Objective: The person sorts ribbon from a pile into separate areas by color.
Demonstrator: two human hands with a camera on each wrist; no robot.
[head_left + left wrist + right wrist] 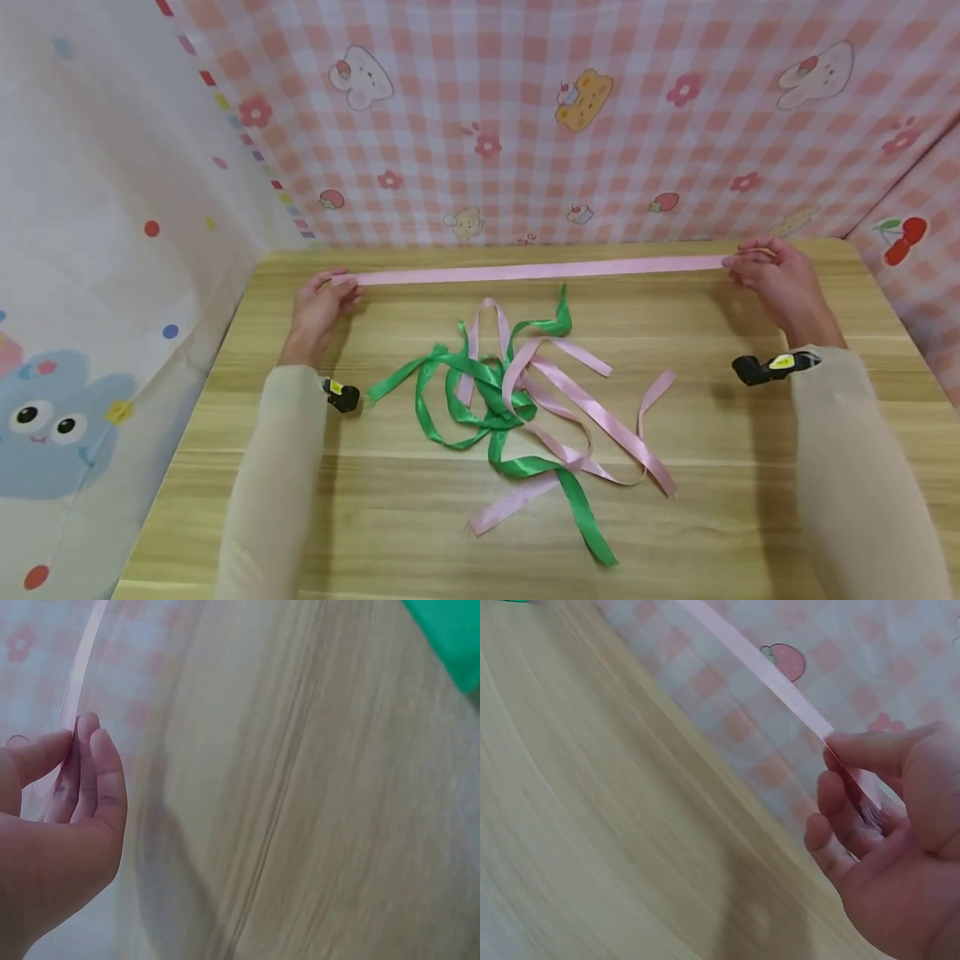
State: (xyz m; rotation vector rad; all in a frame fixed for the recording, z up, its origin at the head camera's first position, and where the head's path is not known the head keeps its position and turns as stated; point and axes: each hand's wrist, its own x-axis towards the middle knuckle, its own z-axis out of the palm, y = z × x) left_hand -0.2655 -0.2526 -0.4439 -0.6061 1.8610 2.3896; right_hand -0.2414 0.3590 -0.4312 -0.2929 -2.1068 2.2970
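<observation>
A pink ribbon (540, 271) is stretched almost straight between both hands near the far edge of the table. My left hand (318, 310) pinches its left end between thumb and fingers; the left wrist view shows the ribbon (81, 667) running up from that pinch. At the other end my right hand (780, 279) pinches the ribbon, and its frayed tip (870, 814) lies against the palm side of the fingers. Nearer me, green ribbons (480, 375) and more pink ribbons (600, 417) lie in a loose tangle in the middle of the table.
The wooden table (405, 525) ends at a pink checked cloth (525, 183) hanging behind it. A white cloth with a blue cartoon figure (60, 425) hangs on the left. Small black cameras sit at both wrists.
</observation>
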